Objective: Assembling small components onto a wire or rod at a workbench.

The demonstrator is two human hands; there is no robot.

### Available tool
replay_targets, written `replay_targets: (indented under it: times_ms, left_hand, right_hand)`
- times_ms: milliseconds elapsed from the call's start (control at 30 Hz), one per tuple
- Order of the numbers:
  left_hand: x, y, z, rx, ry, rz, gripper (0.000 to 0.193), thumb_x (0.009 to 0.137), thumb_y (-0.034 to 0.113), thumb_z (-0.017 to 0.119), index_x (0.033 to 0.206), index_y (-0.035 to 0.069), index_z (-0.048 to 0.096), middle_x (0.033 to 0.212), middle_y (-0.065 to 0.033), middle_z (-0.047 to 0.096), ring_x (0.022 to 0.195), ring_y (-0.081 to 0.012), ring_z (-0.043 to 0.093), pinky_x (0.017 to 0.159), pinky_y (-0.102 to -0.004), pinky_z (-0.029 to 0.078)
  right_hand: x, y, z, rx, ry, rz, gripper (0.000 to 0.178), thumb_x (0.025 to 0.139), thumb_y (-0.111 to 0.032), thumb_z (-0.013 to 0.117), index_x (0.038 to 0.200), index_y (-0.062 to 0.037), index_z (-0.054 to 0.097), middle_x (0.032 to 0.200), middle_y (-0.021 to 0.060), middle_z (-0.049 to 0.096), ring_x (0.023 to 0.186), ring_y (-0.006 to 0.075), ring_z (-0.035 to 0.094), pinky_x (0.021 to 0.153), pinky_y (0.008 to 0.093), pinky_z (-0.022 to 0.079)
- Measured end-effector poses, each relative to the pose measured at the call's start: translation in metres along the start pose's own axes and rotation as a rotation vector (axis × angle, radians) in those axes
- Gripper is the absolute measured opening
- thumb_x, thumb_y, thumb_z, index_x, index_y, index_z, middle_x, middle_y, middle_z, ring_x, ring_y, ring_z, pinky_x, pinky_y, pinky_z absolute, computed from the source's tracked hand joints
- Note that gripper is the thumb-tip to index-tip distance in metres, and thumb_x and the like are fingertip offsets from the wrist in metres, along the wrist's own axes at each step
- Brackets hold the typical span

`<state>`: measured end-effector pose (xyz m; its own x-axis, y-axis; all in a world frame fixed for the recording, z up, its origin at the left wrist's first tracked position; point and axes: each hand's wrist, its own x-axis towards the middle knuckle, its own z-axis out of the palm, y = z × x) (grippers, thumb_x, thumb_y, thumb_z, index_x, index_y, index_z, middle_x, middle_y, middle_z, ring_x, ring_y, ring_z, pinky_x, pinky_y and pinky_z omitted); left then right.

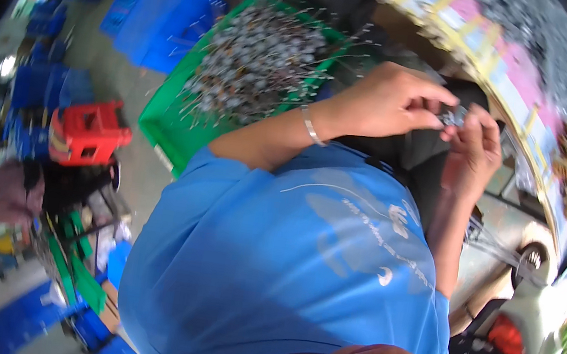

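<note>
My left hand point(388, 105), with a silver bracelet at its wrist, reaches in front of my body with thumb and index finger pinched. My right hand point(474, 149) faces it, also with its fingertips closed together. Between the two sets of fingertips is a small grey, shiny part point(456, 117), touched by both hands. Blur and the fingers hide its exact kind. To the left of my left forearm stands a green crate point(165, 113) heaped with grey rounded parts point(252, 64) that have thin wire-like stems sticking out.
A worktable edge point(484, 67) with pink and yellow covering runs along the upper right, bearing a pile of grey parts point(554, 56). Blue bins point(157, 18) and a red plastic stool point(90, 133) stand to the left. Another person point(13, 193) is at far left.
</note>
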<state>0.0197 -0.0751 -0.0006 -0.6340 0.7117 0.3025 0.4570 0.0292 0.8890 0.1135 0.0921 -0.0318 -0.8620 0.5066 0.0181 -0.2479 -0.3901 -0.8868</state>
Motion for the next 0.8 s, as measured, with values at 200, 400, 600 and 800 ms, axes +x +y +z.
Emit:
replay_targets:
  times_ms: [200,400,600,800]
  left_hand:
    - [-0.014,-0.007,0.001,0.178,0.170,0.138,0.034,0.081,0.018,0.077,0.112,0.006,0.069,0.096,-0.0109,0.070,0.081,-0.0226,0.071,0.068,-0.0301,0.059]
    - [-0.036,-0.003,-0.025,-0.090,0.133,-0.100,0.025,0.090,0.008,0.064,0.114,0.003,0.066,0.090,-0.0098,0.072,0.073,-0.0161,0.071,0.061,-0.0261,0.058]
    - [-0.083,-0.003,-0.099,-0.026,0.142,-0.420,0.028,0.092,0.015,0.065,0.118,0.004,0.066,0.081,-0.0019,0.069,0.067,-0.0072,0.064,0.061,-0.0222,0.053]
    - [-0.170,-0.061,-0.199,1.021,0.061,-0.553,0.048,0.081,0.025,0.077,0.119,-0.001,0.065,0.109,-0.0131,0.070,0.093,-0.0179,0.068,0.079,-0.0304,0.054]
  right_hand:
    - [-0.004,0.007,0.015,-0.086,-0.058,-0.026,0.014,0.094,-0.010,0.065,0.098,0.0036,0.064,0.085,0.0122,0.068,0.070,0.0165,0.066,0.064,0.0293,0.057]
    - [-0.004,0.018,0.039,-0.371,-0.247,-0.130,0.015,0.098,-0.008,0.058,0.103,0.0049,0.063,0.089,0.0122,0.069,0.075,0.0178,0.069,0.071,0.0291,0.057]
    - [0.005,0.022,0.058,-0.570,-0.545,-0.007,0.027,0.092,-0.006,0.066,0.118,-0.0003,0.058,0.111,0.0069,0.065,0.095,0.0138,0.064,0.081,0.0264,0.051]
    - [0.013,0.030,0.030,-0.686,-0.755,0.208,0.025,0.090,-0.005,0.067,0.114,0.0010,0.062,0.100,0.0018,0.066,0.091,0.0076,0.060,0.080,0.0242,0.049]
